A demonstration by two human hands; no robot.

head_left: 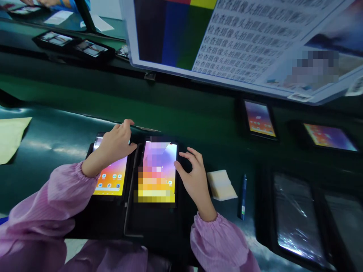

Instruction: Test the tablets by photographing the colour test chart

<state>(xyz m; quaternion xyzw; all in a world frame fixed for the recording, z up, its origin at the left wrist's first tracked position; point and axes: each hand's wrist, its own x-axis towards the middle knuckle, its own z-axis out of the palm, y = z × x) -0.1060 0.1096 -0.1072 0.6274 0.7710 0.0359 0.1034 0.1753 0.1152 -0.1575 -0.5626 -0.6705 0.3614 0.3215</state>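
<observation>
Two lit tablets lie side by side in front of me. My left hand (117, 141) is over the upper part of the left tablet (113, 175), its thumb apart from its fingers and nothing held. The right tablet (171, 170) rests on a black tray (153, 223), its screen partly blurred out. Beside that tablet's right edge is my right hand (194, 170), fingers curved and apart, thumb and fingertips close to the edge. Whether they touch it I cannot tell. A folded white cloth (222, 185) lies just right of my right hand.
A blue pen (243, 196) lies right of the cloth. Dark tablets (297, 215) fill the lower right; a lit tablet (259, 119) and another (330, 136) sit farther back. A printed board (241, 41) overhangs the far side. A yellow sheet (13, 138) is at left. Another person's hand (42, 3) shows top left.
</observation>
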